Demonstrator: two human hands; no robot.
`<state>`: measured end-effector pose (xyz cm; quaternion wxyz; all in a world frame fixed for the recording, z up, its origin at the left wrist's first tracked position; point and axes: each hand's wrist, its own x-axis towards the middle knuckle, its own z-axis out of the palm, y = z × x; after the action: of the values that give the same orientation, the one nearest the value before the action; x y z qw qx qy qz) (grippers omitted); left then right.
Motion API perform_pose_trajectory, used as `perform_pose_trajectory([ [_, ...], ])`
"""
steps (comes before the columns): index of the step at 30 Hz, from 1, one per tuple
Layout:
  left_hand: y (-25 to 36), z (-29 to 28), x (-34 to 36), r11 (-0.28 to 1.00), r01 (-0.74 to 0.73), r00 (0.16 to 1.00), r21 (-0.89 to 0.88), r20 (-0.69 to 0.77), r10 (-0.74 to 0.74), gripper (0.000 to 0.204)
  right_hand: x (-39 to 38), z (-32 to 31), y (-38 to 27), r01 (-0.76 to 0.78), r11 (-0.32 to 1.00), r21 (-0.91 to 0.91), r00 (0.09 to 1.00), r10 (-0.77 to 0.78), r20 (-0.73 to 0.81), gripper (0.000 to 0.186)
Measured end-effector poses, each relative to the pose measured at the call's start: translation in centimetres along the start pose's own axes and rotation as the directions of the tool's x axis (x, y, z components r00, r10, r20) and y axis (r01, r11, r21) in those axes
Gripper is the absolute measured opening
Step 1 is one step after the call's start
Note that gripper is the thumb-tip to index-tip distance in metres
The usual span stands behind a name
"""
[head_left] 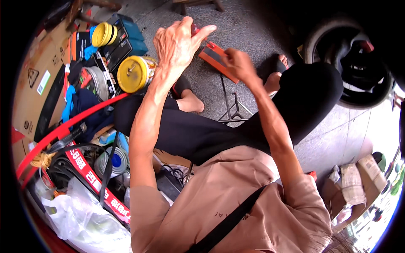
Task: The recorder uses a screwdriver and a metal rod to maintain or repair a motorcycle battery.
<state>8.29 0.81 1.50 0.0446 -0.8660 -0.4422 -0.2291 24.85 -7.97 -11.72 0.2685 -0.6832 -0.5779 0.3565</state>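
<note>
My left hand (175,46) is raised ahead of me, its fingers curled around a red-handled screwdriver (195,29) with the thumb stretched out. The thin shaft points down toward an orange box-like piece (227,72) with a dark grey top, beyond my knees. My right hand (238,63) is closed at the right side of this piece. What its fingers pinch is hidden. Under the piece, a thin dark metal stand (228,99) reaches down between my legs.
On the left, a yellow-lidded bucket (131,75), a teal toolbox (130,36) and a large cardboard sheet (40,84) crowd together. A red bar (69,123) crosses above cables and a white plastic bag (80,206). Right: a tyre (314,46) and cardboard boxes (354,181).
</note>
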Motion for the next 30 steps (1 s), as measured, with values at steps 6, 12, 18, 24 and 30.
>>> perform_pose_trajectory([
  [6, 1.2, 1.0, -0.5, 0.964, 0.055, 0.989, -0.259, 0.147, -0.017, 0.036, 2.0, 4.4, 0.8, 0.018, 0.999, -0.029, 0.998, -0.019, -0.056, 0.039],
  [12, 0.0, -0.2, -1.0, 0.872, 0.131, 0.937, -0.472, 0.347, 0.047, 0.040, 3.1, 5.3, -0.1, -0.015, 0.998, -0.059, 0.995, 0.009, -0.099, 0.040],
  [18, -0.4, -0.3, -1.2, 0.931, 0.024, 0.973, -0.364, 0.223, 0.062, 0.035, 3.9, 6.0, 0.3, 0.023, 0.997, -0.080, 0.983, -0.037, -0.182, 0.031],
  [24, -0.7, -0.9, -1.1, 0.978, 0.117, 0.976, -0.175, 0.202, -0.081, 0.043, 4.2, 6.9, 0.7, 0.046, 0.995, -0.087, 0.962, -0.067, -0.266, 0.019],
  [30, -1.0, -0.2, -0.5, 0.879, 0.156, 0.951, -0.450, 0.309, -0.010, 0.045, 4.0, 7.7, 0.6, -0.059, 0.998, -0.032, 0.944, 0.046, -0.327, 0.014],
])
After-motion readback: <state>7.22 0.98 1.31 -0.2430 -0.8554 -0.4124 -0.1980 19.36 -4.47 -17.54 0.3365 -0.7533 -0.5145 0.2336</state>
